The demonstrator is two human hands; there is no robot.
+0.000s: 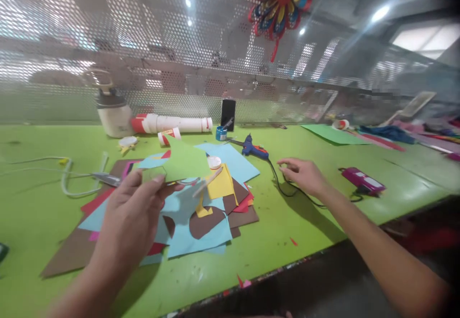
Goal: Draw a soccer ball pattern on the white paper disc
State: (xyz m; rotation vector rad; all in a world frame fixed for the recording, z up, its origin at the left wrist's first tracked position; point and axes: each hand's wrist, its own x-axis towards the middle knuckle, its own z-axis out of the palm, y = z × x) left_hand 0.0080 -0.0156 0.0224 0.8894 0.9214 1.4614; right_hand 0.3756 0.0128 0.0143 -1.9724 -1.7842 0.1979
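My left hand (pixel 134 212) pinches a cut piece of light green craft sheet (pixel 187 159) by its lower edge, above a heap of scraps. My right hand (pixel 304 176) hovers at the right with its fingers apart and nothing visible in them. Close to it runs the black cord of a blue glue gun (pixel 254 148), which lies on the table. Beneath the left hand spread light blue sheets (pixel 212 241), a brown rounded cutout (pixel 206 222) and a yellow piece (pixel 221 183). Scissors (pixel 108 179) lie partly hidden behind the left hand.
On the green table (pixel 266 255) a spray bottle (pixel 113 114), a white tube (pixel 179 123), a blue jar (pixel 221 133) and a black phone-like slab (pixel 228 111) stand or lie at the back. A maroon box (pixel 362 181) with a cord sits right. A perforated metal screen (pixel 161 64) rises behind.
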